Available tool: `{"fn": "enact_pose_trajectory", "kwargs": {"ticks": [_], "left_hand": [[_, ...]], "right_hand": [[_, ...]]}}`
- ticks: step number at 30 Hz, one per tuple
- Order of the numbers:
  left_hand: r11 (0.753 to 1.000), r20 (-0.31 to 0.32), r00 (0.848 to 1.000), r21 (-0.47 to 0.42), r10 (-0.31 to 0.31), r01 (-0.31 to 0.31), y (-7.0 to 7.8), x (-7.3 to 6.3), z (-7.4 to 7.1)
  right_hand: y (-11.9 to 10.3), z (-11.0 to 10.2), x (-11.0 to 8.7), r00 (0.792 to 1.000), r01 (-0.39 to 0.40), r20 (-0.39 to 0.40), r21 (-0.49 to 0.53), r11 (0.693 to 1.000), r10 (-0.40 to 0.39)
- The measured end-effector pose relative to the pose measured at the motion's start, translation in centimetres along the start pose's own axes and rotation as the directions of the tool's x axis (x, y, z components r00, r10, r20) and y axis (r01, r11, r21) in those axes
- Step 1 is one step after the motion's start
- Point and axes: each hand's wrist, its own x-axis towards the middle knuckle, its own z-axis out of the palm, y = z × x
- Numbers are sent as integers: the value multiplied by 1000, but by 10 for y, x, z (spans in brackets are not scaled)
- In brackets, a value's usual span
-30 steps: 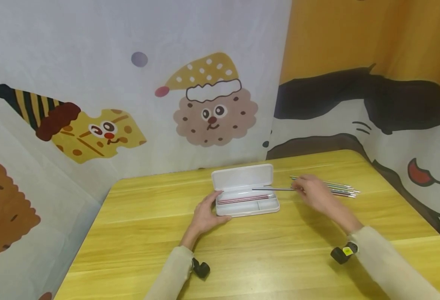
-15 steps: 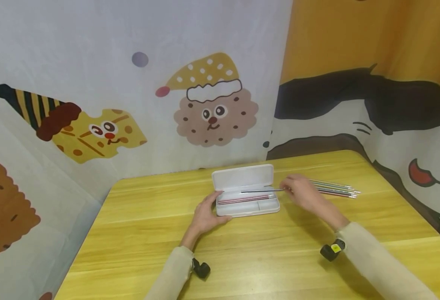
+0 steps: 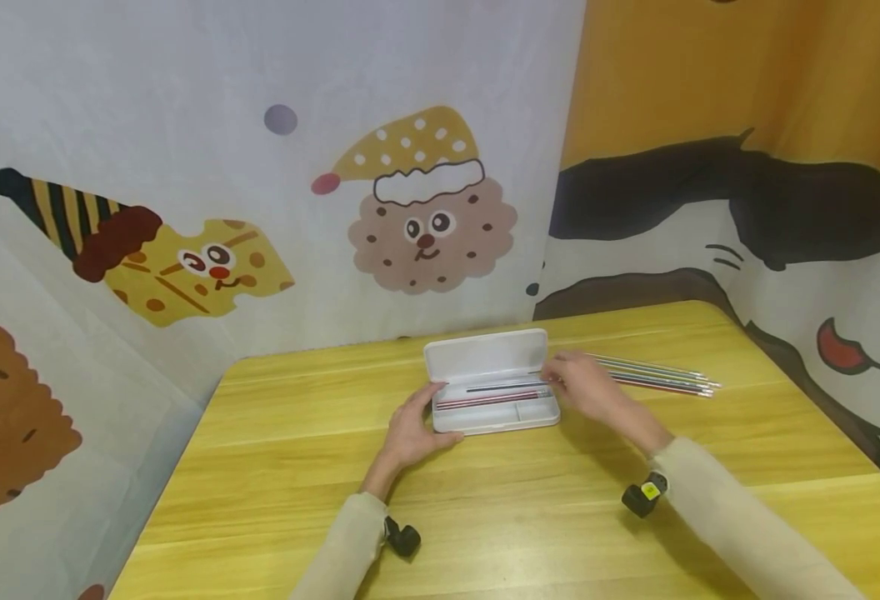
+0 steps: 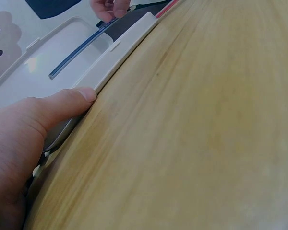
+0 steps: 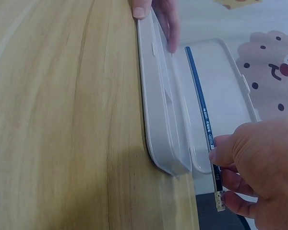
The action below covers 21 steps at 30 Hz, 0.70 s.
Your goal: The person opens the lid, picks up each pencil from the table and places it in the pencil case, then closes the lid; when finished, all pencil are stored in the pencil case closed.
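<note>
Right wrist view shows the fingers (image 5: 220, 143) of the right hand (image 5: 261, 165) curled around one end of a blue pencil (image 5: 199, 103), which lies above the open white pencil case (image 5: 163, 120). The left hand (image 3: 410, 429) rests with its thumb (image 4: 69, 103) straight against the left end of the case. More pencils (image 3: 657, 377) lie on the yellow wooden table (image 3: 530, 508), right of the case.
</note>
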Motion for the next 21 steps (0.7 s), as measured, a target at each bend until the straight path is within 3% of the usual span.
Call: {"fn": "enact_pose_trajectory", "kwargs": {"ticks": [21], "left_hand": [[1000, 8, 1000, -7, -11, 11, 2, -1, -1]], "right_hand": [[-13, 24, 20, 996, -39, 80, 21, 999, 37]]}}
